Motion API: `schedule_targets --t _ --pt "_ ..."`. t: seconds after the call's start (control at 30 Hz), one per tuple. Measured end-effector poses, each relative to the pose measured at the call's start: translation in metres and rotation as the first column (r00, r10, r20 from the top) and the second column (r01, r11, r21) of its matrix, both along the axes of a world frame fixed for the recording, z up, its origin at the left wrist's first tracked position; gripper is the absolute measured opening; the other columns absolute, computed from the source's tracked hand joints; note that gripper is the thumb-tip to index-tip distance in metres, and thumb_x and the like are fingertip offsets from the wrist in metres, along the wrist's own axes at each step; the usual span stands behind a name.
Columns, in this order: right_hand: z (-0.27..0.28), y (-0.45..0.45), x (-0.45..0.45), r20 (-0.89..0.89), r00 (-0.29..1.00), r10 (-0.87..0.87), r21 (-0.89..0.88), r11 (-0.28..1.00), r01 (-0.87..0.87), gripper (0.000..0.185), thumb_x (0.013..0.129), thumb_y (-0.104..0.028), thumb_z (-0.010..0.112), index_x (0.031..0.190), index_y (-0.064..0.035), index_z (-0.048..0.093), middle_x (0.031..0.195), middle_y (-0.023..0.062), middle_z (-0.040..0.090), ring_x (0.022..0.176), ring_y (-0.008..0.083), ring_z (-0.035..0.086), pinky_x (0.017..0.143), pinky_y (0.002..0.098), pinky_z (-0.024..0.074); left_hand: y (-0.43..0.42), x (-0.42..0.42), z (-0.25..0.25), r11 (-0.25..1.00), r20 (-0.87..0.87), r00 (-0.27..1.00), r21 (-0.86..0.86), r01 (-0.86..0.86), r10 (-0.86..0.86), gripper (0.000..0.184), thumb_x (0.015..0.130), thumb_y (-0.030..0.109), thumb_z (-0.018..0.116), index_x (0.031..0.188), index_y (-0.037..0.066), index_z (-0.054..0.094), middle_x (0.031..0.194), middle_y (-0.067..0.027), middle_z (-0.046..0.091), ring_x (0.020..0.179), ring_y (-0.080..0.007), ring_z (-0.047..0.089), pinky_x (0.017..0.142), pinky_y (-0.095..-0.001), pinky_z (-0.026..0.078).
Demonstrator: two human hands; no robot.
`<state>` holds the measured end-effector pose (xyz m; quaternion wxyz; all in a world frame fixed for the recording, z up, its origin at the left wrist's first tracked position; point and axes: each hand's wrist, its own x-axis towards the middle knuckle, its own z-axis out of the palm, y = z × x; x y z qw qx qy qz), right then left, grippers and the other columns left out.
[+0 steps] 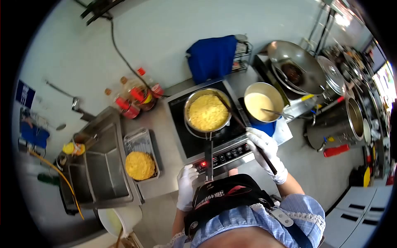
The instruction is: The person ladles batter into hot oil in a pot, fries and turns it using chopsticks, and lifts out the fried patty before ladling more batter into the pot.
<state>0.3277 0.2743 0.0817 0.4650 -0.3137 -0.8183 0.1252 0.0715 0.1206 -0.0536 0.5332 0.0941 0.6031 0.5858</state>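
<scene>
On the black induction cooktop [178, 124] stands a metal pan [187, 108] holding a round yellow mass of noodle-like strands [208, 112]. Its dark handle [209, 157] points toward my body. My right hand [264, 151], in a white glove, is closed around long dark cooking chopsticks [236, 116], whose far ends reach the food at the pan's right side. My left hand [187, 182], also gloved, is by the cooktop's front edge, left of the pan handle and apart from it. Its fingers are loosely bent, with nothing visible in them.
Right of the cooktop, a pot [253, 91] holds pale liquid and a ladle [275, 112]. A wok [304, 53] stands beyond it. Leftward are a tray [138, 142] with a round golden cake [140, 165], a sink [107, 165] and sauce bottles [142, 97].
</scene>
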Motion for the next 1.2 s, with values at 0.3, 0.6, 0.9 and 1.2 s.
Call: schedule_targets --t 0.3,0.6,0.9,1.2 --pt "-0.011 0.002 -0.014 -0.02 1.0 0.023 -0.032 0.999 -0.023 0.032 0.069 0.006 0.068 0.1 -0.0021 0.062 0.098 0.0156 0.063 0.086 0.0272 0.064 0.075 0.0289 0.0513 -0.006 0.003 0.003 1.0 -0.023 0.999 0.014 -0.022 0.023 0.033 0.092 0.03 0.048 0.105 0.0 0.057 0.084 -0.0082 0.061 0.07 -0.0147 0.06 0.063 -0.0246 0.048" --pt "-0.017 0.005 -0.026 0.0 0.999 0.045 -0.043 0.998 -0.045 0.03 0.069 0.005 0.068 0.097 -0.0018 0.062 0.098 0.0154 0.063 0.086 0.0281 0.063 0.075 0.0295 0.0514 -0.009 -0.001 0.001 1.0 -0.018 1.0 0.009 -0.022 0.022 0.033 0.093 0.03 0.047 0.103 0.001 0.057 0.085 -0.0074 0.06 0.072 -0.0141 0.059 0.066 -0.024 0.048" --pt "-0.022 0.01 -0.03 0.016 0.994 0.111 -0.06 0.992 -0.11 0.028 0.07 0.004 0.067 0.097 -0.0017 0.062 0.097 0.0158 0.063 0.087 0.0289 0.063 0.075 0.0307 0.0517 -0.012 -0.001 -0.002 0.999 -0.018 0.999 0.009 -0.032 0.032 0.032 0.094 0.029 0.046 0.104 0.001 0.057 0.083 -0.0076 0.061 0.07 -0.0132 0.059 0.064 -0.0228 0.048" --pt "-0.022 0.0 -0.019 -0.018 0.997 0.073 -0.013 0.997 -0.073 0.03 0.069 0.005 0.067 0.098 -0.0009 0.062 0.097 0.0173 0.063 0.087 0.0293 0.063 0.076 0.0313 0.0514 -0.015 -0.001 -0.002 1.0 -0.041 0.999 -0.019 -0.014 0.013 0.037 0.095 0.03 0.041 0.109 -0.001 0.055 0.085 -0.0083 0.061 0.071 -0.0155 0.059 0.065 -0.0258 0.048"
